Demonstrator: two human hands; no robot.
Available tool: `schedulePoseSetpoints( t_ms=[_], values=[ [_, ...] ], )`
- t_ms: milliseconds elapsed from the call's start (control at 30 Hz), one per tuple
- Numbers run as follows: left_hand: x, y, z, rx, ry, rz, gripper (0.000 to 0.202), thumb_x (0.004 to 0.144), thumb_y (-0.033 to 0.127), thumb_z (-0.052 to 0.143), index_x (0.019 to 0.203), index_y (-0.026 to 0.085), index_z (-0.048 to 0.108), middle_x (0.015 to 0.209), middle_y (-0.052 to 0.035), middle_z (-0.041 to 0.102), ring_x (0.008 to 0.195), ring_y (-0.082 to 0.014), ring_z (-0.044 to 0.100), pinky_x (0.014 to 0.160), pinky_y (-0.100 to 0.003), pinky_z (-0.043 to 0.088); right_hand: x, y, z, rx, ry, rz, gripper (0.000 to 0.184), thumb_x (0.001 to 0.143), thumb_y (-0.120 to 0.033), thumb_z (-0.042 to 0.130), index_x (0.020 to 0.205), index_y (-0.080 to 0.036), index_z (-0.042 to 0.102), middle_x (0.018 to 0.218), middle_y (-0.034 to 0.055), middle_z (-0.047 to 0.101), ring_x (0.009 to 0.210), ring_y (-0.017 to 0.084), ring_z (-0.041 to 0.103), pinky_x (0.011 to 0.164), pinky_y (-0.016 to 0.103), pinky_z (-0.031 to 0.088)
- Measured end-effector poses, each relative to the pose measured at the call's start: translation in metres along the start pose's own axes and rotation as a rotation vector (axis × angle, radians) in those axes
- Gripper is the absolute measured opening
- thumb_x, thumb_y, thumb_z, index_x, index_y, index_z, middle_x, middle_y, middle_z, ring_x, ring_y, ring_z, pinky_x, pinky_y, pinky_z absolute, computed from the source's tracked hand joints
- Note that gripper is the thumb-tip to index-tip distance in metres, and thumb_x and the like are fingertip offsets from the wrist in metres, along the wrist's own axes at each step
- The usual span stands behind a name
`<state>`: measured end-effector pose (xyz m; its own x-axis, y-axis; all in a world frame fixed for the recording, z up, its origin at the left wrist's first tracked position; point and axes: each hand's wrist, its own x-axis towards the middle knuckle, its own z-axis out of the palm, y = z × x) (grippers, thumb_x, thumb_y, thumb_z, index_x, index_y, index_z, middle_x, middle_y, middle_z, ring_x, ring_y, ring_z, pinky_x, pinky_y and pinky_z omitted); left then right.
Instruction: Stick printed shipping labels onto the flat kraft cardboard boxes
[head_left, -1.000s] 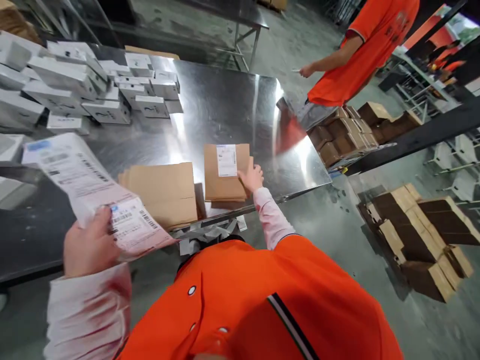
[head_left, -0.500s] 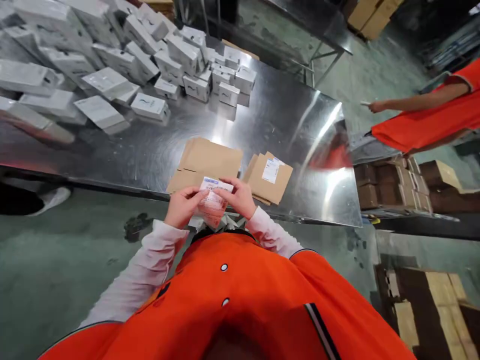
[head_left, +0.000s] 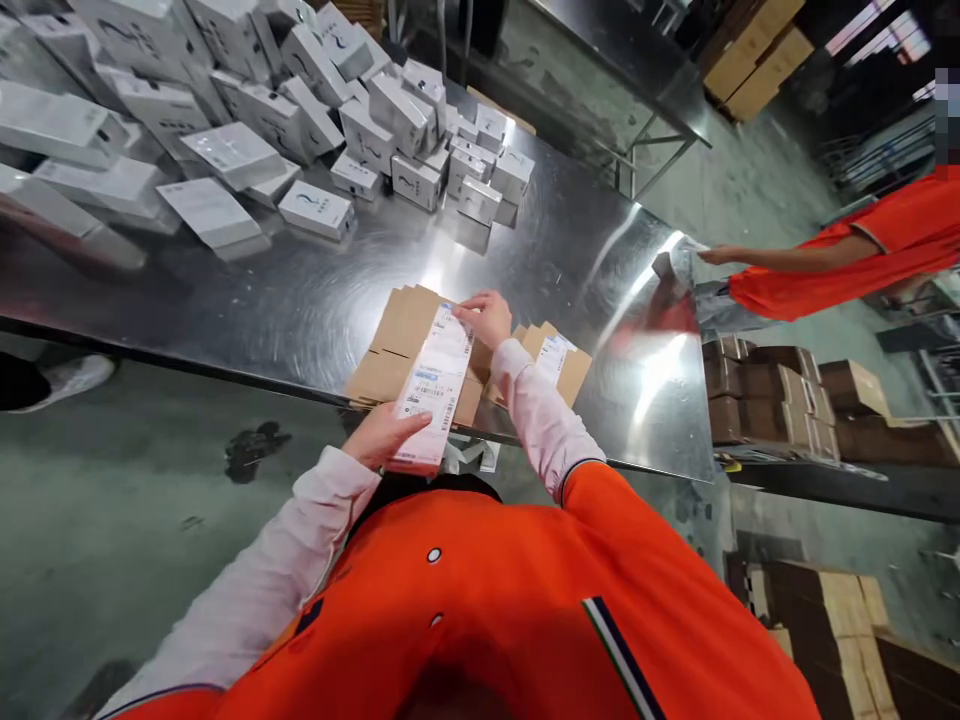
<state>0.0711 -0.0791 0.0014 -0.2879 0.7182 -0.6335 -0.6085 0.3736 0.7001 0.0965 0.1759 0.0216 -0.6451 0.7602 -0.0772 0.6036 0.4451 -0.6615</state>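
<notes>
A long white strip of printed shipping labels (head_left: pixel 435 385) stretches between my hands, over the table's front edge. My left hand (head_left: pixel 386 432) grips its lower end, thumb on top. At the strip's upper end, my right hand (head_left: pixel 486 318) pinches the top corner. Beneath the strip lies a stack of flat brown cardboard (head_left: pixel 394 335), partly covered by it. To the right, partly behind my right forearm, is a smaller pile of flat cardboard (head_left: pixel 572 378) bearing a white label (head_left: pixel 552 358).
Many white boxes (head_left: pixel 315 210) are heaped on the left of the steel table (head_left: pixel 585 260). At the right, a person in orange (head_left: pixel 817 262) holds out something pale. Brown cartons (head_left: pixel 780 390) are stacked beyond the table's right end.
The labels, bunched between both hands before, are now drawn out into a long strip. My right hand has moved up and away from my left. The person's arm reaches nearer the table.
</notes>
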Motion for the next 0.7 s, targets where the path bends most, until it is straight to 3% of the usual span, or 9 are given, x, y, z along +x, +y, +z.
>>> schedulePoseSetpoints(
  t_ms=[100,200,333,400,533,633,700],
  values=[
    [0.003,0.003,-0.005,-0.064,-0.054,-0.057,0.064,0.04,0.038,0.096,0.095,0.011,0.074,0.094,-0.0154,0.077,0.091,-0.0352,0.072,0.082,-0.043,0.058,0.029,0.01,0.011,-0.075,-0.023,0.062,0.021,0.08,-0.038,0.077,0.092,-0.021,0.08,0.119,0.0033,0.066,0.115,0.02,0.057,0.104,0.033,0.039],
    [0.002,0.008,-0.007,-0.066,-0.071,-0.089,0.065,0.04,0.039,0.095,0.096,0.013,0.076,0.093,-0.0164,0.077,0.094,-0.0381,0.072,0.082,-0.047,0.059,0.035,0.018,0.019,-0.106,-0.034,0.107,0.023,0.081,-0.041,0.076,0.094,-0.022,0.079,0.125,0.0035,0.064,0.119,0.02,0.054,0.107,0.034,0.037],
    [-0.01,-0.003,-0.017,0.011,-0.092,-0.127,0.065,0.042,0.048,0.093,0.092,0.011,0.076,0.087,-0.0184,0.077,0.092,-0.0404,0.072,0.084,-0.052,0.058,0.027,0.02,0.026,-0.163,0.056,0.125,0.055,0.081,-0.044,0.076,0.129,-0.019,0.066,0.138,0.0125,0.056,0.128,0.028,0.049,0.112,0.046,0.035],
    [-0.023,-0.018,-0.029,0.11,-0.055,-0.16,0.06,0.041,0.05,0.092,0.085,0.012,0.076,0.083,-0.0179,0.077,0.093,-0.0408,0.071,0.086,-0.052,0.057,0.019,0.018,0.03,-0.226,0.079,0.023,0.066,0.085,-0.041,0.074,0.143,-0.016,0.053,0.147,0.0167,0.049,0.137,0.03,0.042,0.116,0.052,0.03],
    [-0.055,-0.034,-0.059,0.249,0.047,-0.226,0.047,0.043,0.05,0.092,0.071,0.017,0.074,0.081,-0.016,0.077,0.088,-0.0384,0.072,0.083,-0.047,0.059,0.005,0.014,0.047,-0.282,-0.148,-0.315,0.064,0.089,-0.04,0.069,0.146,-0.018,0.049,0.16,0.0114,0.037,0.152,0.026,0.025,0.125,0.053,0.004],
    [-0.064,-0.015,-0.072,0.204,0.086,-0.18,0.05,0.04,0.052,0.092,0.069,0.016,0.073,0.077,-0.0144,0.076,0.08,-0.0359,0.072,0.076,-0.046,0.06,-0.003,0.011,0.055,-0.274,-0.138,-0.259,0.078,0.089,-0.048,0.065,0.151,-0.008,0.037,0.164,0.0189,0.023,0.155,0.03,0.013,0.12,0.061,-0.007],
    [-0.058,0.009,-0.072,0.122,0.183,-0.058,0.054,0.04,0.055,0.091,0.073,0.016,0.074,0.077,-0.013,0.076,0.081,-0.0348,0.071,0.076,-0.045,0.059,-0.011,0.007,0.056,-0.258,-0.121,-0.297,0.081,0.088,-0.047,0.066,0.15,-0.004,0.037,0.164,0.0216,0.018,0.155,0.031,0.009,0.119,0.06,-0.009]
  ],
)
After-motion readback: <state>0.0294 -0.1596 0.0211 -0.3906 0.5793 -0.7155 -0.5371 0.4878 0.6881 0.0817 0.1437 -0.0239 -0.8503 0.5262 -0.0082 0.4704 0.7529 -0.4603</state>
